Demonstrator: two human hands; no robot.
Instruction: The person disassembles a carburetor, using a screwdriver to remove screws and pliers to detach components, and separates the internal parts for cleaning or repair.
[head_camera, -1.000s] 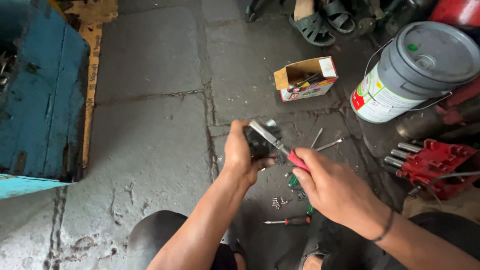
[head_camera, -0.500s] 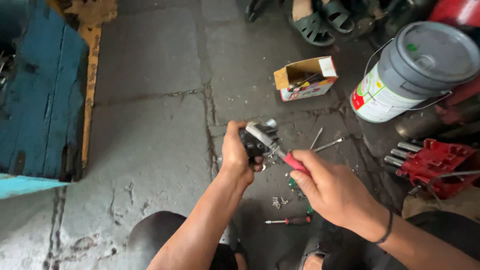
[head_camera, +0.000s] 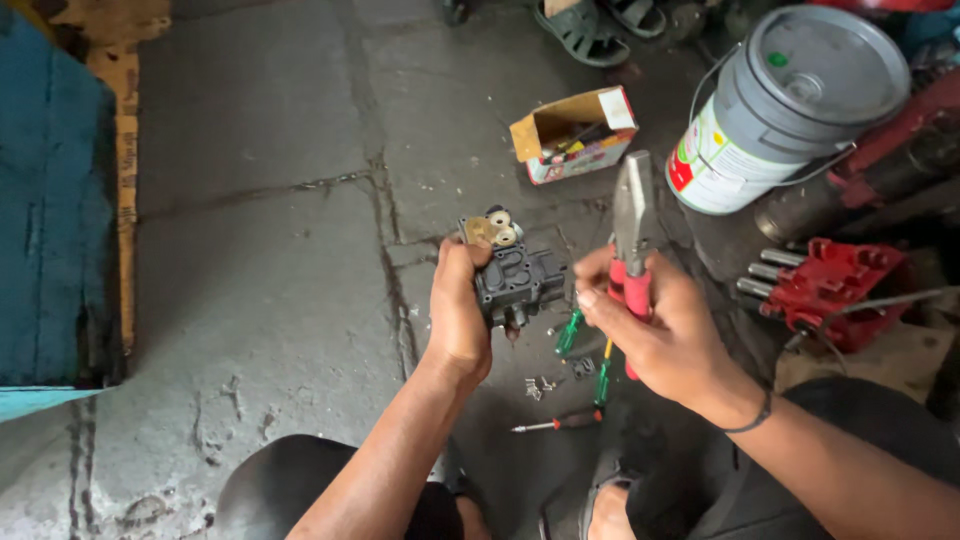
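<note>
Head view, looking down over a cracked grey concrete floor (head_camera: 260, 300). Left hand (head_camera: 460, 305) closed around a dark metal carburettor-like part (head_camera: 512, 275), fingers wrapped at its left side, held up above the floor near the middle of the frame; brass-coloured round fittings on its upper end. Right hand (head_camera: 655, 330) clenched on the red handles of a pair of pliers (head_camera: 632, 225), grey nose pointing up and away, tips together as far as can be seen. Pliers just to the right of the part, apart from it, not touching.

Below and between the hands, on the floor: green-handled screwdrivers (head_camera: 570, 332), a red-handled screwdriver (head_camera: 555, 423) lying flat, and some small metal bits (head_camera: 540, 385), possibly screws or clips, too small to tell. Farther off, an open cardboard box (head_camera: 572, 135) on its side with small tools inside. To the right of the box, a grey lidded bucket (head_camera: 790, 110) with a wire handle. Below the bucket, a red metal piece (head_camera: 835, 290) with silver pins along its left edge. At the top edge, sandals (head_camera: 585, 25). At far left, a worn blue panel (head_camera: 50, 230). Dark band at the right wrist.
</note>
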